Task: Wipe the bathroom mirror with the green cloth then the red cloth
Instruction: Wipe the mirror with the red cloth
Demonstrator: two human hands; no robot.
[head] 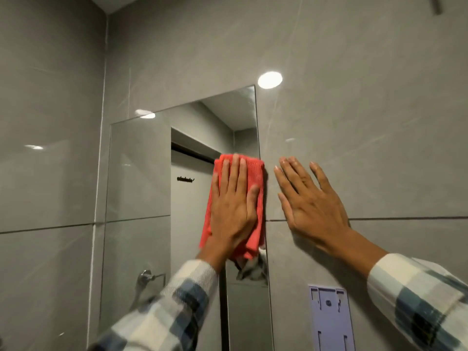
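1. The red cloth [253,178] lies folded and flat against the mirror [141,173], at the mirror's right edge about halfway up, with its lower end hanging loose and bunched.
2. The left hand [234,211] presses the cloth onto the glass with an open palm; its fingers [236,171] are spread and straight, not clenched, and point upward, holding the cloth only by pressure.
3. The right hand [311,201] rests flat on the grey tiled wall [367,110] just to the right of the mirror, beside the cloth but not touching it; its fingers are released and splayed, with nothing in them.
4. Both arms wear checked sleeves [164,312] in white, blue and dark squares, reaching up from the near bottom of the view.
5. The mirror reflects a pale door with a small row of dark hooks [185,179] and part of the ceiling.
6. A chrome rail fitting [145,276] shows low in the mirror's left part.
7. A lilac plastic wall bracket [329,317] is fixed to the tiles below the right hand.
8. A bright round light reflection [270,80] shines on the wall above the mirror's top right corner.
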